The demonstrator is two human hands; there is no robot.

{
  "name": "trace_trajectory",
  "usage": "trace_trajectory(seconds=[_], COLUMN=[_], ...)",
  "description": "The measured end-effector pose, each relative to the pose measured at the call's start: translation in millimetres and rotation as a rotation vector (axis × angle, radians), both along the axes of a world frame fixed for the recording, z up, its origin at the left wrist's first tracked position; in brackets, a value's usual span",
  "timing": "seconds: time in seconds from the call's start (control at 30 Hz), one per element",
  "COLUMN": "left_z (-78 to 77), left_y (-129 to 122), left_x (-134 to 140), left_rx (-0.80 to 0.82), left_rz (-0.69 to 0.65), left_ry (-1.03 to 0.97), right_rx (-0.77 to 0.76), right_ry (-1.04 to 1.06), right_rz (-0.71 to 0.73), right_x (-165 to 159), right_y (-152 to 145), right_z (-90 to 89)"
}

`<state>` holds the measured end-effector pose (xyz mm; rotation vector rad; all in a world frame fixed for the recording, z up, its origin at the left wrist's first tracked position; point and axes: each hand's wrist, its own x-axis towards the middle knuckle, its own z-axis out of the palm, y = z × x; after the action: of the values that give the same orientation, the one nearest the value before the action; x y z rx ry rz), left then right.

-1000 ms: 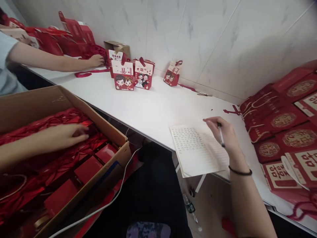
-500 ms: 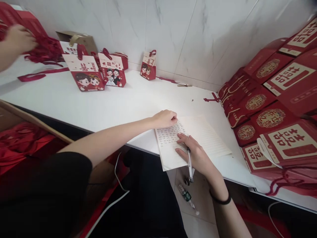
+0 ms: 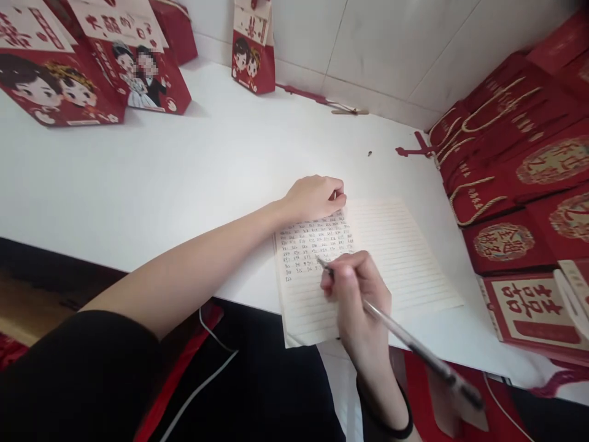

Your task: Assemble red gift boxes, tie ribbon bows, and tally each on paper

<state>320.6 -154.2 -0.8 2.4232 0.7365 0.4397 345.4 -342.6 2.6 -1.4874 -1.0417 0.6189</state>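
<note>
- Lined notebook (image 3: 414,252): open on the tabletop (image 3: 211,166), lower left corner overhanging the edge; left page partly filled with handwritten rows.
- Pen (image 3: 414,345): gripped in the right hand (image 3: 363,301), tip at the lowest rows; light strokes advisable near the overhang.
- Left hand (image 3: 313,197): fingers curled closed at the notebook's top; firm pressure there should steady the page.
- Red gift bags (image 3: 519,132): stacked rightward.

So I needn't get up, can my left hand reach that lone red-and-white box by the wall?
Probably yes: nothing stands on the white tabletop between your left hand and the lone box, though the arm would likely have to stretch forward.
</note>
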Motion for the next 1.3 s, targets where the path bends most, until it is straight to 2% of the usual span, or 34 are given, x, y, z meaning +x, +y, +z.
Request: trace_trajectory(seconds=[0.1, 0.3, 0.67, 0.97, 1.13, 1.3], left_z=[-1.3, -2.1, -3.3, -4.2, -4.2, -3.7], left_y=[0.0, 0.8, 1.2, 2.2, 2.1, 1.8], left_x=[2.8, 6.5, 7.4, 7.7, 7.6, 7.8], left_rx=[-0.014, -0.046, -0.063, -0.073, -0.063, -0.059], left_rz=[-0.003, -0.014, -0.038, -0.046, -0.046, -0.038], left_ry=[-0.005, -0.018, 0.003, -0.018, -0.011, -0.006], right_rx=[-0.149, -0.237, -0.238, -0.205, -0.244, -0.207], right_ry=[-0.039, -0.164, -0.354, -0.339, -0.307, -0.327], right_rz=[0.009, -0.069, -0.07, -0.019, -0.07, -0.062], right_x=[-5.8, -5.4, -6.2, -5.7, -6.0, -6.5], right_y=[9.7, 12.6, 13.1, 11.6, 12.3, 13.2], right_z=[2.9, 3.4, 1.1, 0.1, 2.4, 1.5])
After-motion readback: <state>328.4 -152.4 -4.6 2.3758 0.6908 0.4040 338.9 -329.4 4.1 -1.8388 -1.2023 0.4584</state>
